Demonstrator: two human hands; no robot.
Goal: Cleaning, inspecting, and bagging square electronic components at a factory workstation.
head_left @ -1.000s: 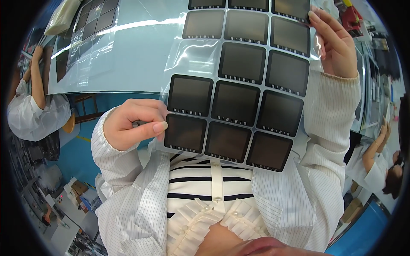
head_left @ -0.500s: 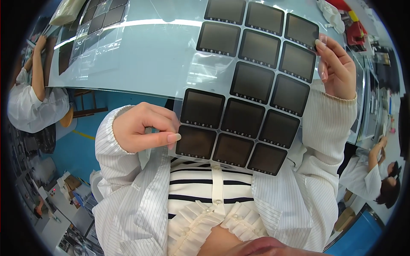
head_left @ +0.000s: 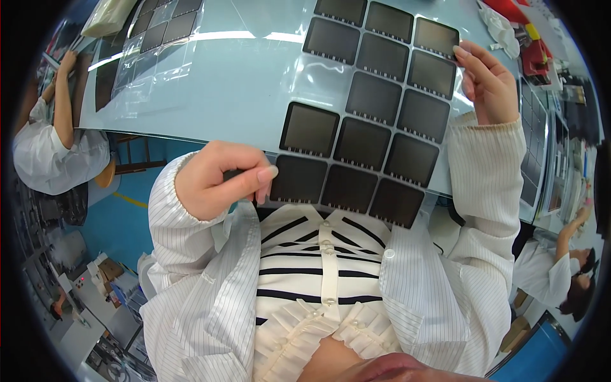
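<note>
A clear plastic sheet (head_left: 318,81) carrying rows of dark, rounded rectangular panels (head_left: 362,144) is held up in front of my chest, its far part over the table. One place in the grid is see-through, with no dark panel. At the sheet's near left edge, my left hand (head_left: 223,175) pinches it between thumb and fingers. My right hand (head_left: 490,79) grips the far right edge, thumb on the upper face. The fingers beneath the sheet are partly hidden.
Ahead is a pale glass-like table (head_left: 229,83) with another clear sheet of dark panels (head_left: 156,60) at its far left. A white bag (head_left: 107,16) lies behind that. Red holders (head_left: 536,60) stand far right. Other people sit at the left (head_left: 60,156) and right (head_left: 544,274).
Both hands have shifted the sheet slightly up and away from my chest, and its tilt has changed. More of my striped shirt shows below it. Both grips stay on the edges.
</note>
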